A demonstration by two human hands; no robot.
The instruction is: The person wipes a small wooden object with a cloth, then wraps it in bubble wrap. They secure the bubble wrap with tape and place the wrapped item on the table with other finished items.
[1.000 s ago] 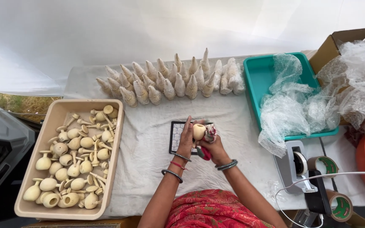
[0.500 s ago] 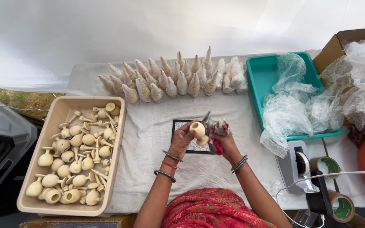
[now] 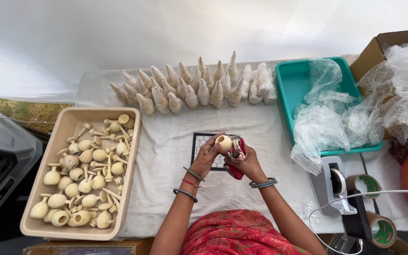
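Head view: left hand (image 3: 207,156) wraps its fingers tight around a small round cream wooden piece (image 3: 224,143) with a hole, above the dark square mat (image 3: 198,147). Right hand (image 3: 245,161) squeezes a red-handled tool (image 3: 236,150) touching that piece.

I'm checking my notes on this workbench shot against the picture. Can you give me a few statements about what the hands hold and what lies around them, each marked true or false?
1. The left hand holds a small round cream piece with a hole facing up. True.
2. The right hand is empty. False: it grips a red-handled tool against the piece.
3. The beige tray on the left holds loose cream pieces. True.
4. The teal tray is filled with cone shapes. False: it holds crumpled clear plastic; the cones lie in rows on the white cloth.
5. Both wrists wear bangles. True.
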